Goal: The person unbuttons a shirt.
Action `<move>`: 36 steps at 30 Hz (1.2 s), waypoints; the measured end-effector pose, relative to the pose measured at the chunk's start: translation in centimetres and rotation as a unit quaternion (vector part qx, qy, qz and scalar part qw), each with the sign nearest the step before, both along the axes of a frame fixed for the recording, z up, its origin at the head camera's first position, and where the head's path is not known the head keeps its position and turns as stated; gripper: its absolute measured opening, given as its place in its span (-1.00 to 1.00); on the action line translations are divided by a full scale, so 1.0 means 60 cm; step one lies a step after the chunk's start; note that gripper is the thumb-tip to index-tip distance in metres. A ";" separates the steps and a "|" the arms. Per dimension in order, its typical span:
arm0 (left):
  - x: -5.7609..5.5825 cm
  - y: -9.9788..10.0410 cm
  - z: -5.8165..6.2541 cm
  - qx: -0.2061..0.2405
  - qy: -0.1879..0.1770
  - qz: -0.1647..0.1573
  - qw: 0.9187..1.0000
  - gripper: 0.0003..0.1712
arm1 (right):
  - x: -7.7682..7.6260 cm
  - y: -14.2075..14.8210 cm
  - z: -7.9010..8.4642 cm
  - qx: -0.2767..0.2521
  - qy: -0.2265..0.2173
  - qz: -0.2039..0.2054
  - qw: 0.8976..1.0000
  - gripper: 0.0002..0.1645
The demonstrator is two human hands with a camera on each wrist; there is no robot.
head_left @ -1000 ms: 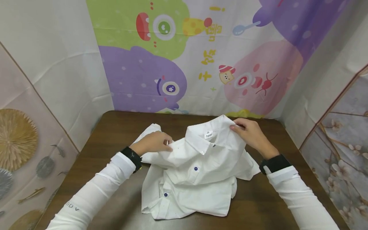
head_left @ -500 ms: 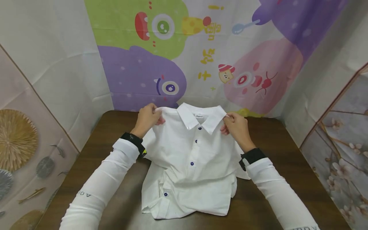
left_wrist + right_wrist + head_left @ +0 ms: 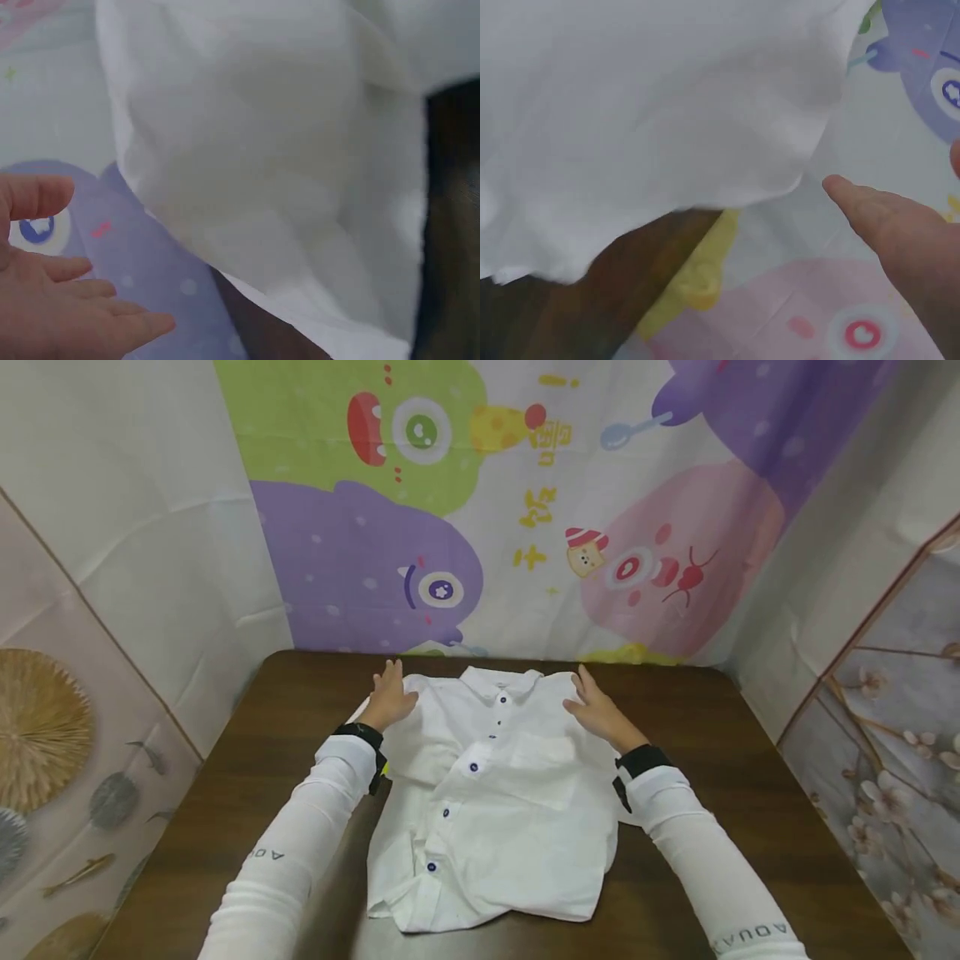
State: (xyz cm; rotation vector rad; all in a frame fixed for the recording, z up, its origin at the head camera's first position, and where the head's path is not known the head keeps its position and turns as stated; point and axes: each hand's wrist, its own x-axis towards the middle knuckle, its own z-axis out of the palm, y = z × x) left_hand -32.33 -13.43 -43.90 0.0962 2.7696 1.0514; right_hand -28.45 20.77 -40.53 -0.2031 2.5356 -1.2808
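A white short-sleeved button-up shirt (image 3: 525, 810) lies front up on the table, its collar (image 3: 498, 683) toward the back. Dark blue buttons run down its placket, and the lower left front is creased and folded over. At the shoulder on the left of the head view is my left hand (image 3: 392, 697), its fingers spread. My right hand (image 3: 597, 708) is over the opposite shoulder, fingers extended. Both wrist views show the hands apart from the cloth: the left hand (image 3: 75, 307) has its thumb raised, and the right hand (image 3: 900, 232) reaches beside the shirt edge (image 3: 765, 191).
The brown wooden table (image 3: 697, 860) extends on both sides of the shirt. Behind it hangs a curtain (image 3: 525, 610) with cartoon monsters. Patterned panels (image 3: 907, 760) flank the table left and right.
Both hands first gripped the shirt's shoulders and lifted its upper part, spreading it toward the back. Now they have let go, fingers straightened, and the shirt's upper part has come down flat.
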 end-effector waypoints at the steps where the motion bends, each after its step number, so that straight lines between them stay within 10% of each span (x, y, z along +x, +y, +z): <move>1: 0.005 -0.008 -0.002 0.001 0.005 0.005 1.000 -0.23 | 0.005 0.008 0.000 -0.007 0.003 -0.008 1.000 -0.11; 6: 0.039 -0.048 -0.005 0.020 0.063 0.052 0.996 -0.45 | 0.017 0.065 -0.018 -0.035 0.033 -0.076 0.996 -0.21; 12: 0.089 -0.092 -0.007 0.012 0.097 0.108 0.989 -0.64 | -0.009 0.189 -0.128 -0.093 0.072 -0.187 0.975 -0.40; 20: 0.137 -0.123 -0.040 -0.078 -0.015 0.069 0.994 -0.58 | 0.110 0.155 -0.080 -0.001 -0.093 -0.169 0.981 -0.34; 25: 0.137 -0.097 -0.078 0.047 -0.070 0.083 0.993 -0.44 | 0.123 0.136 -0.117 -0.032 -0.144 -0.196 0.969 -0.20; 29: 0.119 -0.066 -0.105 0.193 -0.105 0.130 0.967 -0.34 | 0.107 0.129 -0.141 -0.065 -0.134 -0.264 0.953 -0.09; 36: 0.079 -0.049 -0.129 0.349 -0.099 0.280 0.889 -0.63 | 0.071 0.112 -0.160 -0.090 -0.104 -0.361 0.922 -0.26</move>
